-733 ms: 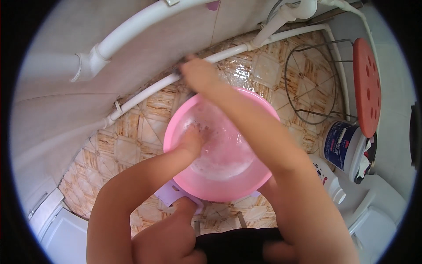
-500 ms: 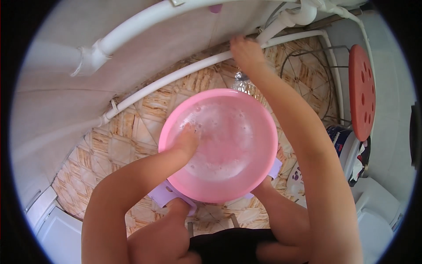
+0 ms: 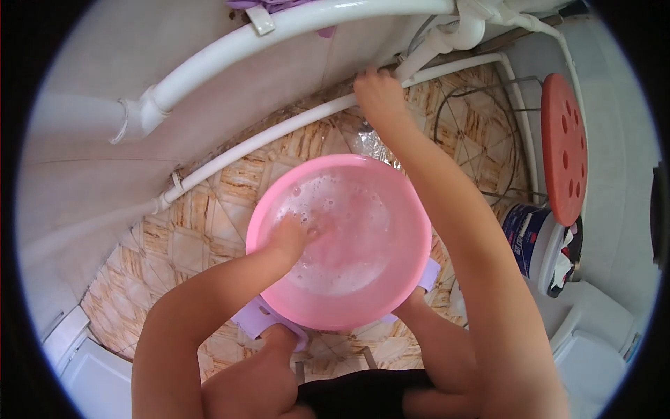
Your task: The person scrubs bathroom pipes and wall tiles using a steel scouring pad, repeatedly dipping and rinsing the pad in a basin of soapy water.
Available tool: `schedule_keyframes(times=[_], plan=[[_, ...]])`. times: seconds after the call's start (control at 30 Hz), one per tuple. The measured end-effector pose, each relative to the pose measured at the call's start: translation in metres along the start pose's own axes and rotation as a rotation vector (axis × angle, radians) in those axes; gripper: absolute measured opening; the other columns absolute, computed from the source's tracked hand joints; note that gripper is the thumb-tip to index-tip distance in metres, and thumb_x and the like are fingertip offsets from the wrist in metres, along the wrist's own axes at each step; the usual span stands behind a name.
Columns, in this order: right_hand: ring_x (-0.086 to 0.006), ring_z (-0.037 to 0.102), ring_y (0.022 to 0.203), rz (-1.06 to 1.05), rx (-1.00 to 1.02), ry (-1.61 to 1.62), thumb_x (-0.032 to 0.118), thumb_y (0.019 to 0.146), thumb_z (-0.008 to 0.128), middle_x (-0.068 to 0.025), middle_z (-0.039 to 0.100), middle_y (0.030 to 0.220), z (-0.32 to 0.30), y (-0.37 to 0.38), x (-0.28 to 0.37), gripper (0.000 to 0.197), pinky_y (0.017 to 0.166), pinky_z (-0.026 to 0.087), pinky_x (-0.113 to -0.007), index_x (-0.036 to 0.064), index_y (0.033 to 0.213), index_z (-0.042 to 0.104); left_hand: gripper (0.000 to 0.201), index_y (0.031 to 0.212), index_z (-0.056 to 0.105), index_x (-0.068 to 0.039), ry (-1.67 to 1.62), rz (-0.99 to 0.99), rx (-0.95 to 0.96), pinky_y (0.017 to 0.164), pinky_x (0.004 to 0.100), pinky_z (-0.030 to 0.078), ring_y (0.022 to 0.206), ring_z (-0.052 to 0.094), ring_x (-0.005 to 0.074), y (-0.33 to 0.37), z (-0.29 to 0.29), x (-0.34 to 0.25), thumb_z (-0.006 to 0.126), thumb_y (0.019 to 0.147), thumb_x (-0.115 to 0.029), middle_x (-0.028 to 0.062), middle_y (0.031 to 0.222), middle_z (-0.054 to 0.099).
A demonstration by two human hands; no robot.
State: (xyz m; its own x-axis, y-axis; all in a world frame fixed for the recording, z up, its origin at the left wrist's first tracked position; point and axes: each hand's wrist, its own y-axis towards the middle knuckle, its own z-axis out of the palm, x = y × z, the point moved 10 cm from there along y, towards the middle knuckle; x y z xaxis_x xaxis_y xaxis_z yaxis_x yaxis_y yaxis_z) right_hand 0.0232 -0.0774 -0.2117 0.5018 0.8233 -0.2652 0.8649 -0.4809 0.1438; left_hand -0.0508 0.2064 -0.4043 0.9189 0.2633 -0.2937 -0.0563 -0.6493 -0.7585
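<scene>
1. Labelling: a white plastic bucket (image 3: 545,258) at the right carries a dark blue label (image 3: 520,236) with pale lettering and a small red patch; it lies tilted, its mouth toward the right, with black, white and red items (image 3: 562,271) showing there.
2. Beside it, a stool with a red, round, perforated seat (image 3: 555,150) rests on its side, the seat on edge and the thin metal legs extending leftward over the floor.
3. Centre: a round, pink plastic basin (image 3: 335,313) stands on the brown-and-cream patterned tile floor (image 3: 209,241), between two lilac slippers (image 3: 252,321), and contains cloudy, foam-flecked water (image 3: 352,234).
4. The left hand (image 3: 289,236) reaches into the basin's left half, its fingers partly submerged; whether they grip anything cannot be told.
5. The right hand (image 3: 380,94) is beyond the basin's far rim, at the low white pipe (image 3: 279,128), fingers bent; its hold, if any, cannot be told.
6. Obstructions: the low pipe runs along the wall base behind the basin; the right forearm covers part of the floor and overlaps the basin's right rim in this view.
7. Above, a thicker white pipe (image 3: 209,61) curves along the wall, with purple material (image 3: 293,5) at its upper side.
</scene>
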Motion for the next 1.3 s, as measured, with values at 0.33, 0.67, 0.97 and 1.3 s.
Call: schedule_keyframes(times=[0.33,0.67,0.97,1.3], plan=[[-0.0282,0.066,0.084,0.039,0.132,0.230,0.011,0.076,0.058,-0.0105,0.067,0.080,-0.006,0.008,0.018,0.013,0.070,0.054,-0.034,0.0073,0.081,0.070,0.050,0.136,0.043,-0.024,0.766,0.211,0.092,0.087,0.0378,0.036,0.110,0.050,0.0237,-0.036,-0.030,-0.032,0.047,0.087,-0.015,0.0071,0.135,0.044],[-0.0255,0.062,0.087,0.072,0.157,-0.007,0.008,0.075,0.059,-0.0097,0.062,0.099,0.029,-0.017,0.008,0.012,0.069,0.054,-0.034,0.0058,0.080,0.070,0.068,0.142,0.029,-0.028,0.643,0.198,0.017,0.090,0.0369,0.036,0.115,0.047,0.0234,-0.030,-0.029,-0.031,0.056,0.082,-0.012,0.0088,0.152,0.017],[-0.0357,0.061,0.089,0.719,-0.034,0.658,0.008,0.078,0.055,-0.0194,0.064,0.092,0.038,-0.092,-0.085,0.015,0.079,0.047,-0.042,-0.0023,0.081,0.066,0.087,0.144,0.022,-0.026,0.515,0.228,0.011,0.090,0.0339,0.039,0.117,0.049,0.0222,-0.029,-0.028,-0.030,0.067,0.072,-0.009,0.0103,0.147,0.027],[-0.0276,0.063,0.087,1.247,0.027,1.358,0.002,0.077,0.057,-0.0201,0.065,0.090,0.139,-0.099,-0.059,0.015,0.076,0.048,-0.037,-0.0034,0.089,0.063,0.071,0.144,0.023,-0.027,0.557,0.288,-0.097,0.089,0.0397,0.038,0.108,0.055,0.0264,-0.034,-0.043,-0.043,0.052,0.082,-0.008,0.0041,0.131,0.049]])
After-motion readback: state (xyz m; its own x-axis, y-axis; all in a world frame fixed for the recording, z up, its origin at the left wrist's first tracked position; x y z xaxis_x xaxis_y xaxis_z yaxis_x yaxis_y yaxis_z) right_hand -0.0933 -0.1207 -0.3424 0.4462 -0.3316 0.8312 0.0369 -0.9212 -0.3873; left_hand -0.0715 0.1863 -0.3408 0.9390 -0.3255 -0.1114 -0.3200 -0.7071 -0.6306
